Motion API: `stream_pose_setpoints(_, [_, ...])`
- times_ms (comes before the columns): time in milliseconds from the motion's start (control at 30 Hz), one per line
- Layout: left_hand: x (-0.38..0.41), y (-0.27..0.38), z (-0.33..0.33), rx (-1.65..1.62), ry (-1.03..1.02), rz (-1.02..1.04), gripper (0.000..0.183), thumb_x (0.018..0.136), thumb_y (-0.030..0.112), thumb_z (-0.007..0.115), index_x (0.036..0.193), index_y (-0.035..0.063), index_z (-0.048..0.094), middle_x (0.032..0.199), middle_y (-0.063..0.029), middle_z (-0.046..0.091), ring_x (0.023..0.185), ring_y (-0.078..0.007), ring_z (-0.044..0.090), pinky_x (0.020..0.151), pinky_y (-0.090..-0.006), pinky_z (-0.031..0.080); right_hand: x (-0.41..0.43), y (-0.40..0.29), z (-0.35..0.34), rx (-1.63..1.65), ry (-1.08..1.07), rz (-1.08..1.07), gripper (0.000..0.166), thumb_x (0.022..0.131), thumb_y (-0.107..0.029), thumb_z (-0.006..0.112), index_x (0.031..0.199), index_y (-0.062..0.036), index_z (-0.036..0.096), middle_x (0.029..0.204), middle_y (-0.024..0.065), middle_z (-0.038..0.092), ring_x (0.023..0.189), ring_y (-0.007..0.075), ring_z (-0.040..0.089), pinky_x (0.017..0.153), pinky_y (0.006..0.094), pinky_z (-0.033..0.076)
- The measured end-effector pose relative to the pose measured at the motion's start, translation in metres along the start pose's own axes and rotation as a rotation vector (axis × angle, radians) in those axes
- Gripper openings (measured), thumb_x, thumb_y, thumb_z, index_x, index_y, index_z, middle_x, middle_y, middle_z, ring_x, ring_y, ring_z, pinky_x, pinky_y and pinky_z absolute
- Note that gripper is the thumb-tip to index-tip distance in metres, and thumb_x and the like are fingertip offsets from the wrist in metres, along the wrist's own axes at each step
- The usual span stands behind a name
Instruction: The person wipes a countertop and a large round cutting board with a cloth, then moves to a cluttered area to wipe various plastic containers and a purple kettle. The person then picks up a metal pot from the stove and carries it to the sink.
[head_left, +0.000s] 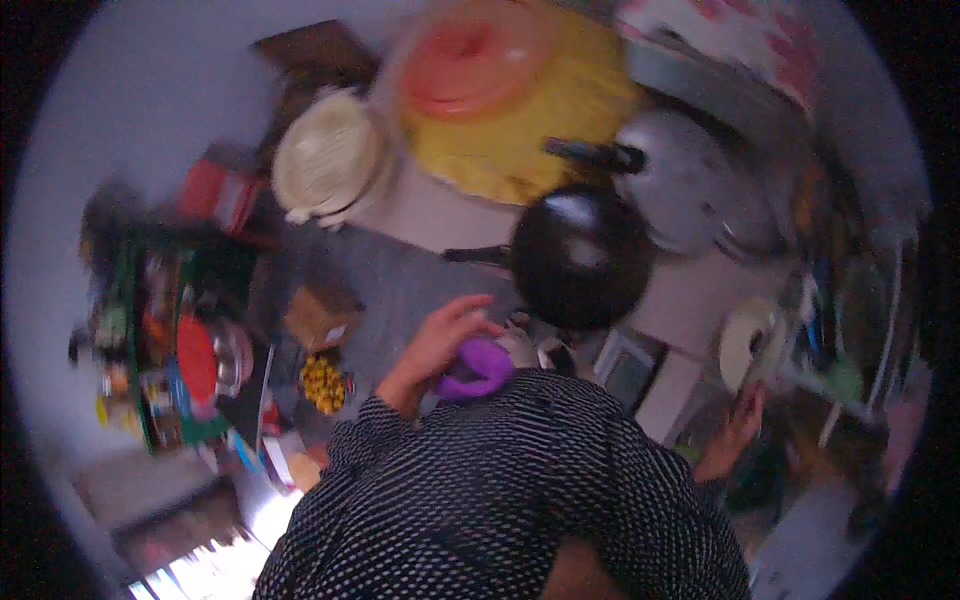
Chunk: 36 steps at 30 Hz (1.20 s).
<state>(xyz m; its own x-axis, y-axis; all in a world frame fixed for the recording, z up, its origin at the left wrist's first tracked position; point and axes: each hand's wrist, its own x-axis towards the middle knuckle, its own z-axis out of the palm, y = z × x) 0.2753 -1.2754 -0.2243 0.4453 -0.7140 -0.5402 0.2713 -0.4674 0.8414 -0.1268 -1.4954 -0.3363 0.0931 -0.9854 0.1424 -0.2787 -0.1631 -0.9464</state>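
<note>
My left hand (439, 341) is in front of my torso, at a purple cup-like object (474, 369) that shows a dark hollow. Its upper fingers stretch out past the object, while the palm side seems to grip it; the lower fingers are hidden. Off to the right, my right hand (739, 426) is blurred beside a cluttered rack (844, 375). A round cream item (744, 343), perhaps a plate or lid, lies just beyond its fingertips. Blur hides whether that hand touches or holds anything.
Ahead, a dark wok (581, 259) with a handle overhangs a pale counter (472, 217). Behind it are a grey metal lid (675, 180), a yellow cloth (510, 157) and a red lid (472, 67). Leftward stand a cardboard box (324, 316), a bowl of yellow items (324, 384) and green shelving (135, 337).
</note>
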Motion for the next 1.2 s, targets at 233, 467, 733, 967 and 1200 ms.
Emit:
stream_pose_setpoints(233, [-0.071,-0.06,0.09,-0.128,-0.089,-0.035,0.043,0.09,0.025,0.05,0.126,0.004,0.042,0.098,-0.0087,0.063,0.09,-0.0146,0.057,0.08,-0.0276,0.045,0.076,-0.006,-0.054,0.574,-0.224,0.274,0.027,0.089,-0.018,0.05,0.11,-0.0018,0.049,0.082,0.0015,0.054,0.072,0.0057,0.052,0.054,0.0166,0.041])
stream_pose_setpoints(467, [-0.138,0.015,0.118,-0.341,-0.342,0.235,0.06,0.086,0.032,0.055,0.134,0.0049,0.03,0.11,-0.0099,0.058,0.099,-0.0131,0.052,0.087,-0.0262,0.039,0.066,-0.203,-0.001,0.529,-0.578,0.336,0.018,0.087,-0.019,0.054,0.101,-0.0081,0.051,0.068,-0.0004,0.052,0.051,0.0072,0.049,0.04,0.0195,0.038])
stream_pose_setpoints(733, [-0.123,-0.03,0.015,-0.587,-0.135,0.29,0.054,0.087,0.023,0.051,0.131,-0.0004,0.031,0.105,-0.0128,0.06,0.099,-0.0163,0.054,0.087,-0.0281,0.041,-0.025,-0.197,0.2,0.532,-1.009,0.46,0.018,0.088,-0.012,0.052,0.103,-0.0031,0.049,0.072,0.0057,0.054,0.057,0.0124,0.052,0.051,0.0229,0.043])
stream_pose_setpoints(967, [-0.188,-0.074,-0.06,-0.821,0.178,0.234,0.049,0.086,0.017,0.051,0.13,0.0009,0.034,0.106,-0.0175,0.059,0.098,-0.0221,0.057,0.086,-0.0311,0.044,-0.12,-0.236,0.294,0.448,-1.378,0.57,0.022,0.09,-0.018,0.047,0.107,-0.0038,0.046,0.074,0.0083,0.056,0.061,0.0181,0.057,0.054,0.0301,0.049])
stream_pose_setpoints(1200, [-0.246,-0.102,-0.14,-0.742,0.376,0.376,0.056,0.083,0.022,0.055,0.131,0.002,0.034,0.107,-0.0193,0.058,0.1,-0.0238,0.056,0.088,-0.0318,0.043,-0.199,-0.272,0.375,0.662,-1.617,0.841,0.04,0.094,-0.036,0.033,0.115,-0.0056,0.049,0.098,0.0104,0.058,0.091,0.0221,0.056,0.079,0.0369,0.046])
